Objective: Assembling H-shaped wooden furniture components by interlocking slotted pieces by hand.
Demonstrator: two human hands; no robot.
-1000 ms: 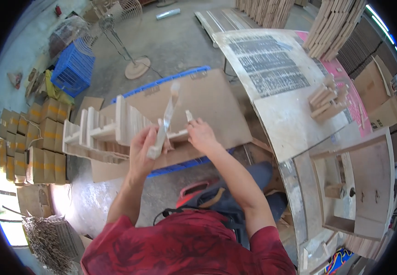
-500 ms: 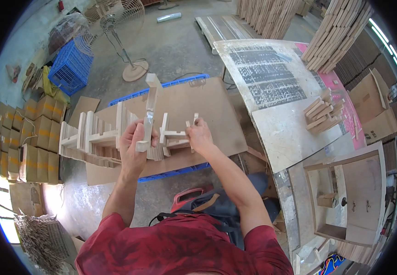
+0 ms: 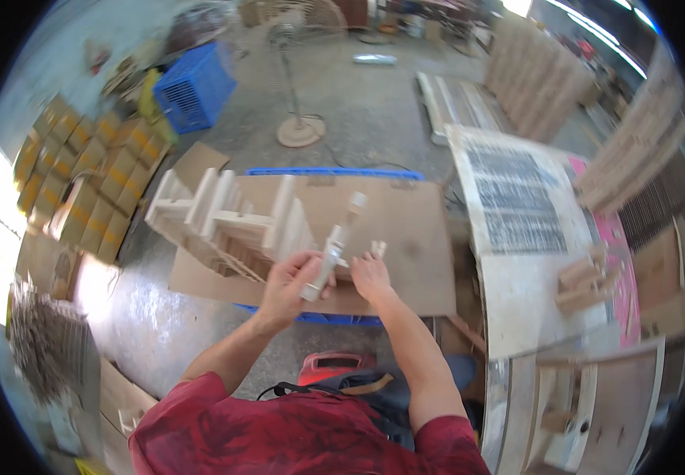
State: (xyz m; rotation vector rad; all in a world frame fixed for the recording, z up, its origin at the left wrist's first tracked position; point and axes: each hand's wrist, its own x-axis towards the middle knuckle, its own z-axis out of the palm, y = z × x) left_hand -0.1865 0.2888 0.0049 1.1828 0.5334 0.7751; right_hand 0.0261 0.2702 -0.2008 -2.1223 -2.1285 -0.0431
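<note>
My left hand (image 3: 289,286) is closed around a pale wooden bar (image 3: 329,257) with short blocks at its ends, held tilted above the table. Beside it, my right hand (image 3: 371,277) has its fingers closed on a small pale wooden frame, whose slim ends (image 3: 378,248) stick out past the fingertips. Most of that frame is hidden behind the bar and the hands, and motion blurs both. Left of my hands, several similar notched wooden frames (image 3: 235,220) stand packed in rows on the cardboard-covered table (image 3: 413,229).
A blue crate edge (image 3: 334,173) shows beneath the cardboard. On the right stands a worn workbench (image 3: 508,301) with a bundle of wooden pieces (image 3: 588,281). A standing fan (image 3: 301,131), a blue plastic crate (image 3: 194,87) and stacked cartons (image 3: 93,170) lie beyond.
The whole view has swung, shifting the scene right and down in the picture. The bar in my left hand has tilted rightward and come closer to my right hand, which keeps its grip.
</note>
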